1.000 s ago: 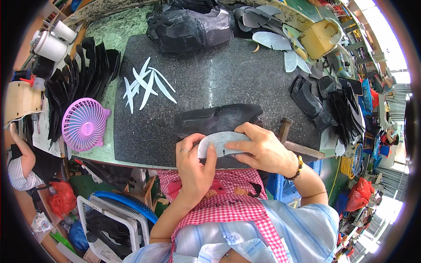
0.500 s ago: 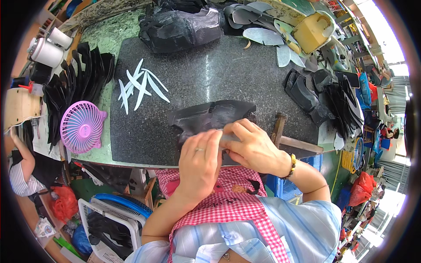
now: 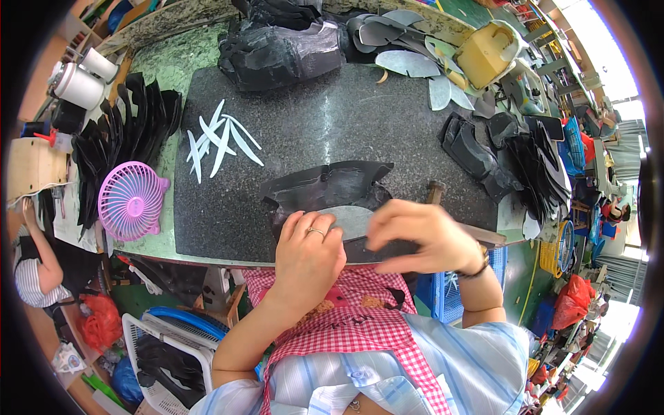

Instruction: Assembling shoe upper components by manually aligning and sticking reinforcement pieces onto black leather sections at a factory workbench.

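At the table's near edge a black, leather-like piece lies spread out, with wrinkled ends and pale smears. On its near part rests a grey, half-oval patch. My left hand has its bent fingers together over the near left side of both, pressing and gripping there; the fingertips are partly hidden. To the right of the patch, my right hand is raised and blurred, thumb and fingers apart, with nothing visible between them. A hammer with a wooden handle lies just beyond that hand, partly covered by it.
White curved strips lie at left, beside a purple fan and stacked black pieces. A bulky black stack, grey patches and a yellow container stand at the back. More black pieces lie right.
My right hand has let go of the grey patch and moved right. My left hand has shifted slightly left, and more of the patch now shows on the black piece.
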Available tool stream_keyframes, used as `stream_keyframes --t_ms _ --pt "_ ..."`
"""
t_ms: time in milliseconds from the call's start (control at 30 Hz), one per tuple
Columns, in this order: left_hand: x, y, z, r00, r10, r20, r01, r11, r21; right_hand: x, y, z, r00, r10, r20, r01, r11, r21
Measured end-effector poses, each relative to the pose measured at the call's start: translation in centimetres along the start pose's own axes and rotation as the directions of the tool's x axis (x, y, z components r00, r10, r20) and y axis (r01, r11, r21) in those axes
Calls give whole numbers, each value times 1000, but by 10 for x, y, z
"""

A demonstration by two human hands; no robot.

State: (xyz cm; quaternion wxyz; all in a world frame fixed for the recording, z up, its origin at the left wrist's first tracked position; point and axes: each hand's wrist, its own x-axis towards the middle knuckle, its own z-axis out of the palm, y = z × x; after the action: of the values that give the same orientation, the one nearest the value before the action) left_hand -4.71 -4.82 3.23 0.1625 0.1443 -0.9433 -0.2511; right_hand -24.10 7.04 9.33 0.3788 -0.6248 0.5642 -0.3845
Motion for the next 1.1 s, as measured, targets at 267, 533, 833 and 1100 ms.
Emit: stream_keyframes --t_ms 267,533,833,1100 --pt "5 3 -6 1000 6 29 -6 1000 -10 -6 34 27 989 -146 -37 122 917 -381" --pt "0 8 2 998 16 59 -17 1000 2 -11 40 14 999 40 -6 -40 999 36" --pt "6 11 -2 995 0 99 0 1000 2 -15 45 24 980 68 -186 -56 996 69" --pt "6 6 4 999 -39 16 41 995 -96 -15 45 27 926 27 -376 -68 993 -96"
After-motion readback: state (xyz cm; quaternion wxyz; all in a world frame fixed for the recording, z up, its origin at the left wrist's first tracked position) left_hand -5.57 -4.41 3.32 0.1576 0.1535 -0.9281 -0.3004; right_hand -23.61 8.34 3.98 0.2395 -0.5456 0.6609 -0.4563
